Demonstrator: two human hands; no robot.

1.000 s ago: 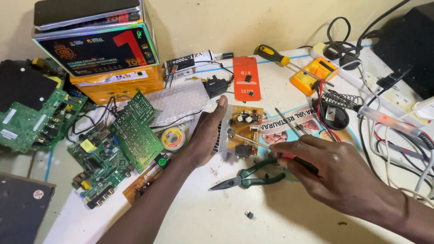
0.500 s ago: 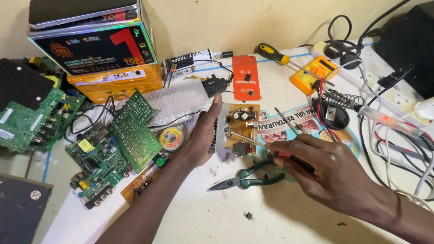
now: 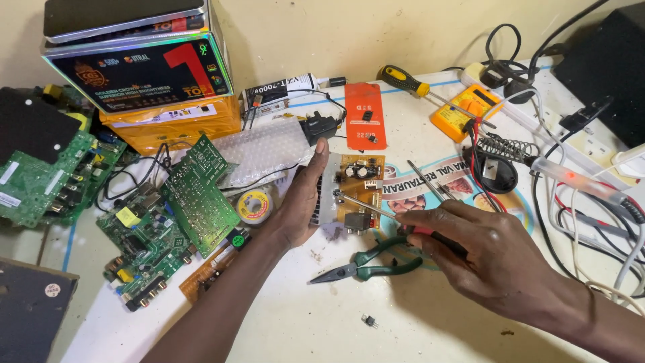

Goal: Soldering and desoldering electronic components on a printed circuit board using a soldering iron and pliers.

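White worktop (image 3: 282, 323) cluttered with circuit boards (image 3: 195, 195).

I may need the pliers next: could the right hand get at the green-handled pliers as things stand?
Probably yes: the green-handled pliers lie uncovered on the table just beside the right hand, though it holds a screwdriver.

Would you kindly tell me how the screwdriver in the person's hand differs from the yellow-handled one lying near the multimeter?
The held screwdriver has a red and black handle gripped in the right hand, its tip on the small brown circuit board. The yellow-handled screwdriver lies untouched on the table, with a bulkier yellow and black handle. Both have slim metal shafts.
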